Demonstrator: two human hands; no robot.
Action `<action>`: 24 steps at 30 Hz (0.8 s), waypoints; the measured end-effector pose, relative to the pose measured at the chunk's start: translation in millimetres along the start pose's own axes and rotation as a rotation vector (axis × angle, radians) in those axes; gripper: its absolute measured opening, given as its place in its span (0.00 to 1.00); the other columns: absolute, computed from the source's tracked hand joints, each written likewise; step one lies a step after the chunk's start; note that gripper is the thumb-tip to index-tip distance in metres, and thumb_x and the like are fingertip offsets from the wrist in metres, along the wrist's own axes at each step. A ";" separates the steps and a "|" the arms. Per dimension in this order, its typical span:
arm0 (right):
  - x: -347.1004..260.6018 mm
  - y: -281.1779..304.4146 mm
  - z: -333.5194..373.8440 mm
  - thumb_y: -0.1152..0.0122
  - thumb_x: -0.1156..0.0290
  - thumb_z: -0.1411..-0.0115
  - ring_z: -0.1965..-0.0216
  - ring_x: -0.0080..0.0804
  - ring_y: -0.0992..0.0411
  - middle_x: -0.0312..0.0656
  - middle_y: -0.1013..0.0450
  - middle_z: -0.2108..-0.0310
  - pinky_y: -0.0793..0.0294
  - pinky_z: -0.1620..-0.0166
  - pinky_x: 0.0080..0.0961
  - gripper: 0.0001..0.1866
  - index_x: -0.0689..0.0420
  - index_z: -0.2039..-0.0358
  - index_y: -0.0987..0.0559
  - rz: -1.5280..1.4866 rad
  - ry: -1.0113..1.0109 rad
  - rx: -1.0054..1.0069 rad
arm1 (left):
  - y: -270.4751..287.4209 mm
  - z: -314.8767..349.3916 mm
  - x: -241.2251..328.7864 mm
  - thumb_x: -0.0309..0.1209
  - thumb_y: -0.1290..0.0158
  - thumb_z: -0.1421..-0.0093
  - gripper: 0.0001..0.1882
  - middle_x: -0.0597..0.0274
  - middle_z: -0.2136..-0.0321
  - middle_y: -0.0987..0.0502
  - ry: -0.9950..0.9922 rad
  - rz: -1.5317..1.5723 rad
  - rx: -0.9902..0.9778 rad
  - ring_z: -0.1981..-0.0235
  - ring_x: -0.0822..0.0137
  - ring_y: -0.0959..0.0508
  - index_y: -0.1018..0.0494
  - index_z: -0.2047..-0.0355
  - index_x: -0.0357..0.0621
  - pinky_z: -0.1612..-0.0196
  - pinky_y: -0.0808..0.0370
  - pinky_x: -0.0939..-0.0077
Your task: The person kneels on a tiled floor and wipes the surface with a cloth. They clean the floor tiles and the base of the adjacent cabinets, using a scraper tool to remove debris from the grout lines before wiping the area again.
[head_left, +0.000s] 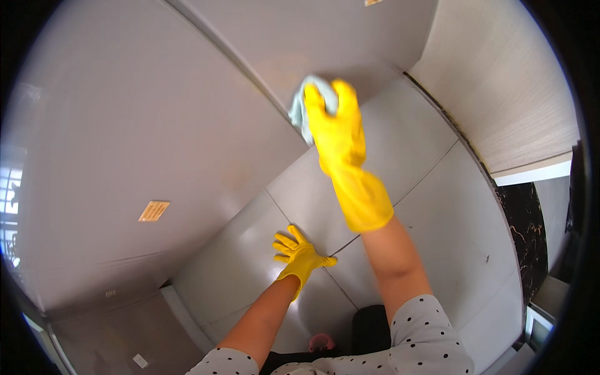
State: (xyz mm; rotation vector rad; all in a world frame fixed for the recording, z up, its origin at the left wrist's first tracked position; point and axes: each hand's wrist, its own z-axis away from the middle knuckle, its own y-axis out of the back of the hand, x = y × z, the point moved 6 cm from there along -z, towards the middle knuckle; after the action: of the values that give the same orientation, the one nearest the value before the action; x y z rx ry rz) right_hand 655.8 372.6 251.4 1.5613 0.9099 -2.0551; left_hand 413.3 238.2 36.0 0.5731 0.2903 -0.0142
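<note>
My right hand (335, 128), in a yellow rubber glove, is stretched forward with its fingers curled around a pale blue-green cloth (301, 114). The bunched cloth is by the lower part of a glossy grey-mauve panel (187, 125), close to a narrow seam and just above the floor. Whether it presses on the panel or hangs slightly off it, I cannot tell. My left hand (301, 256), gloved in yellow too, rests with spread fingers on the light grey tiled floor (431, 231), nearer to me and holding nothing.
Two small orange labels (154, 211) stick to the panel. A pale wood-grain panel (494, 81) rises at the right, with a black marbled strip (526, 231) below it. Close to my body lie a pink round thing (321, 342), partly hidden, and a dark shape (370, 331).
</note>
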 end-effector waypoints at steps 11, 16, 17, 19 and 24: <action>44.1 -108.3 120.5 0.30 0.68 0.42 0.60 0.52 0.25 0.51 0.24 0.61 0.24 0.56 0.40 0.12 0.57 0.59 0.21 0.188 0.513 -0.228 | 4.1 5.5 7.7 0.67 0.30 0.66 0.87 0.17 0.32 0.76 -0.100 0.042 0.025 0.29 0.24 0.72 0.82 0.28 0.39 0.31 0.65 0.32; 173.4 -58.0 85.2 0.34 0.63 0.36 0.61 0.34 0.22 0.44 0.22 0.61 0.22 0.58 0.32 0.15 0.57 0.54 0.24 0.002 -0.355 -0.282 | 0.3 4.7 8.7 0.68 0.30 0.66 0.86 0.16 0.32 0.75 -0.134 0.061 0.047 0.29 0.24 0.71 0.81 0.28 0.38 0.31 0.64 0.32; 211.0 -43.7 66.0 0.34 0.62 0.36 0.61 0.32 0.22 0.43 0.22 0.61 0.23 0.58 0.31 0.16 0.57 0.53 0.24 0.128 -0.247 -0.091 | 1.6 12.5 24.0 0.68 0.30 0.66 0.86 0.16 0.32 0.75 -0.176 0.055 0.052 0.29 0.24 0.71 0.80 0.28 0.38 0.31 0.64 0.32; 118.2 -83.4 107.1 0.33 0.62 0.37 0.62 0.32 0.23 0.42 0.23 0.62 0.23 0.58 0.30 0.17 0.58 0.53 0.24 0.244 0.196 -0.075 | 0.9 1.4 4.8 0.68 0.30 0.66 0.86 0.16 0.32 0.74 -0.133 0.052 0.046 0.29 0.24 0.70 0.80 0.28 0.38 0.31 0.64 0.32; 98.0 -98.7 113.4 0.31 0.62 0.40 0.58 0.52 0.24 0.49 0.23 0.59 0.24 0.55 0.41 0.16 0.57 0.57 0.23 0.091 0.309 -0.087 | 3.0 0.8 -4.2 0.69 0.31 0.66 0.86 0.15 0.32 0.73 -0.136 0.061 0.058 0.29 0.23 0.69 0.79 0.28 0.37 0.31 0.64 0.32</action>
State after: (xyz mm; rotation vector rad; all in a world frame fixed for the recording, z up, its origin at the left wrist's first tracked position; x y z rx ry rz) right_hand 483.5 369.2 201.5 1.8676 0.9997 -1.7172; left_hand 409.7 240.0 39.3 0.6356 0.1402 -0.0031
